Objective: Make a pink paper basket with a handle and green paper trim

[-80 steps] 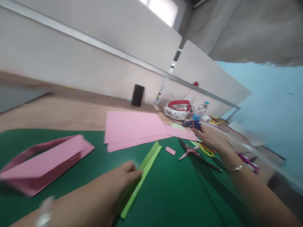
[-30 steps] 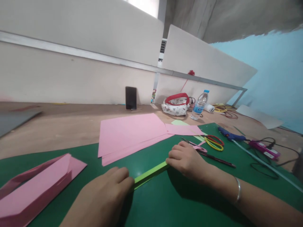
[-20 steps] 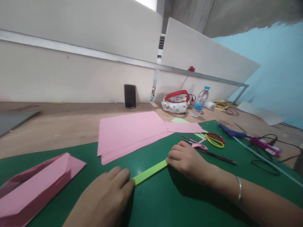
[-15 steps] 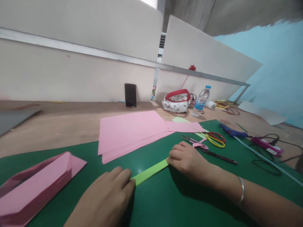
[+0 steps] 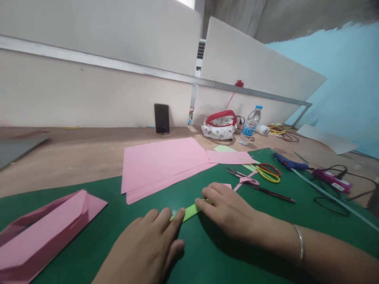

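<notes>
Head view: a narrow folded strip of light-green paper (image 5: 189,212) lies flat on the dark green cutting mat (image 5: 225,260), between both hands. The left hand (image 5: 148,248) rests open, fingers spread on the strip's near end, likely pinning it down. The right hand (image 5: 227,209) presses flat fingertips on its far end, as if to crease it. Pink paper sheets (image 5: 162,161) and red-and-yellow-handled scissors (image 5: 268,173) lie just beyond.

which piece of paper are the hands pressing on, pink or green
The green strip: both the left hand and right hand press it flat. The pink sheets lie untouched beyond.
</notes>
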`<state>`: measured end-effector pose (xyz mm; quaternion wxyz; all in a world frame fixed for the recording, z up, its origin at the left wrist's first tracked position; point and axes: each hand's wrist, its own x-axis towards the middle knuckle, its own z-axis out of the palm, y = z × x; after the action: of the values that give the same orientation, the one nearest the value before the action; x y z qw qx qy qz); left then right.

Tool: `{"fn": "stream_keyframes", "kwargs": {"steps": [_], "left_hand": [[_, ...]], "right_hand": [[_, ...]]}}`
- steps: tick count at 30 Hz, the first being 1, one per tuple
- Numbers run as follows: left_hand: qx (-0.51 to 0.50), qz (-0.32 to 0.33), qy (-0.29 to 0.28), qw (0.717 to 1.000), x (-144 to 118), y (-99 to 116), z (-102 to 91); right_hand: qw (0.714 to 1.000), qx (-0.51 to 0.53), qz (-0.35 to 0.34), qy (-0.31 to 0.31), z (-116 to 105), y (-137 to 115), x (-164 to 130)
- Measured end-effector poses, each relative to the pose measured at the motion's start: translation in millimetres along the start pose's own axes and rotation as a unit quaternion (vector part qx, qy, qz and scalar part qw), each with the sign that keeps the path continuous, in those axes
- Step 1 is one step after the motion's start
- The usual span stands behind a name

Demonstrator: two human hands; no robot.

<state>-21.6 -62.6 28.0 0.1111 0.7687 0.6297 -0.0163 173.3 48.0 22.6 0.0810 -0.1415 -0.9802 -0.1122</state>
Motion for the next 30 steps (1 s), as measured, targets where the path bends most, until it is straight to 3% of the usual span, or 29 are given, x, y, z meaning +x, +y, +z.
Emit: {"fn": "stream_keyframes", "kwargs": {"steps": [5,11,17,22,25,30], "left_hand": [[-0.012,-0.021,-0.017,1.0,2.8,3.4,0.3],[0.012,-0.032,-0.046,0.998,3.5,6.6,-0.5],[0.012,-0.029,-0.039,0.999,5.0,3.8,2.4],[0.016,-0.009,0.012,1.0,2.1,11.5,6.7],[0.037,0.007,0.012,0.999,6.2,20.1,3.9],[0.062,0.017,0.006,0.998,19.2,29.0,-1.4]], "right_hand": [[0.999,0.002,-0.031,-0.021,0.4,-19.5,6.9],[0.995,-0.083,0.011,-0.048,2.6,-16.3,-2.7],[0.977,-0.178,0.041,-0.109,7.3,-5.0,-16.0],[0.962,-0.221,0.087,-0.135,4.5,-1.6,-15.6],[0.958,-0.227,0.127,-0.119,-1.9,-2.8,-13.5],[0.96,-0.234,0.156,-0.014,-7.7,-13.6,-13.2]]}}
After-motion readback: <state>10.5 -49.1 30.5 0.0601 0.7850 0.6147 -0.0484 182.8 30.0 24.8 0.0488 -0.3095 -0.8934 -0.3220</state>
